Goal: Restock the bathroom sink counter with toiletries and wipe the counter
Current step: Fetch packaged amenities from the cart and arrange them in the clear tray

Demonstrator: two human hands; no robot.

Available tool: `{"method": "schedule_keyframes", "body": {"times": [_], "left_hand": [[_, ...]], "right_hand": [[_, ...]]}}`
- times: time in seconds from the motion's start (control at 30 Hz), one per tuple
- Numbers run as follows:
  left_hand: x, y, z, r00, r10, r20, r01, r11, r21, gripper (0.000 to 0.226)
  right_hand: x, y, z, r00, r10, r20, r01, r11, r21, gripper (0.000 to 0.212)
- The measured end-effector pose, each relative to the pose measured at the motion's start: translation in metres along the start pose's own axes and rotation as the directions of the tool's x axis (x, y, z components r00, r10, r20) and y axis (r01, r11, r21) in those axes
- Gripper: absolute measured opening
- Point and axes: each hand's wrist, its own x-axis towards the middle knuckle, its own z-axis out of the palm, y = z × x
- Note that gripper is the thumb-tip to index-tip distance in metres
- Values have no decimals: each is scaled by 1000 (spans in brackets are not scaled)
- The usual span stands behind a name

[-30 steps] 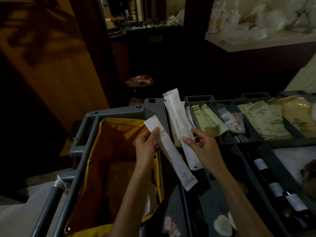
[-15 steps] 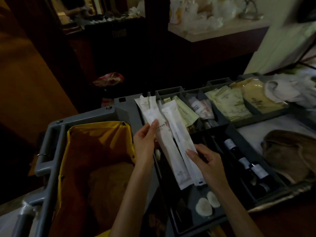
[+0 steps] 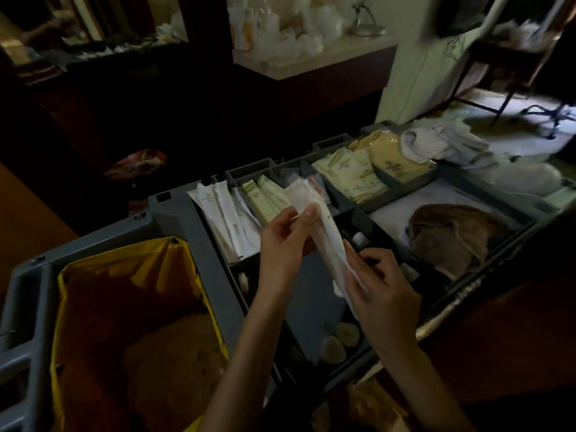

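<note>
Both hands, left hand (image 3: 282,244) and right hand (image 3: 378,285), hold long white packets (image 3: 327,232) above the grey cart tray (image 3: 193,232)

Packets (image 3: 232,222) crowd the far compartments of the cart tray (image 3: 174,218); a brown cloth (image 3: 452,238) and white towels (image 3: 436,141) fill its right side. Open room lies in the yellow bag (image 3: 93,307) at left and the near compartment (image 3: 311,310) around 2 round pads (image 3: 338,341).
</note>
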Motion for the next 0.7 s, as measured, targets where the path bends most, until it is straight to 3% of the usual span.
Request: {"method": "schedule_keyframes", "body": {"times": [0.13, 0.27, 0.37, 0.43, 0.5, 0.53, 0.6, 0.7], "left_hand": [[-16, 10, 18, 997, 32, 71, -35, 998, 43, 28], [-37, 15, 41, 984, 59, 169, -69, 996, 53, 23], [-52, 4, 64, 963, -12, 268, -2, 999, 51, 24], [-66, -7, 86, 930, -101, 353, 96, 995, 32, 27], [-88, -18, 110, 879, -178, 442, 177, 983, 45, 26], [-102, -25, 122, 844, -222, 489, 220, 974, 62, 22], [-126, -43, 147, 739, -326, 590, 313, 941, 129, 16], [-160, -65, 181, 500, -426, 754, 398, 886, 237, 46]], "right_hand": [[-7, 7, -20, 998, -51, -32, 50, 998, -39, 39], [-23, 17, -53, 999, -21, 28, 21, 1000, 8, 40], [-43, 24, -94, 970, 162, 180, -199, 956, 213, 48], [-58, 27, -129, 860, 378, 344, -494, 785, 374, 54], [-79, 35, -163, 680, 501, 534, -730, 526, 436, 60], [-93, 41, -179, 599, 531, 599, -799, 445, 405, 61], [-121, 49, -210, 491, 626, 606, -870, 389, 303, 59], [-156, 49, -257, 474, 718, 509, -880, 398, 259, 37]]}}
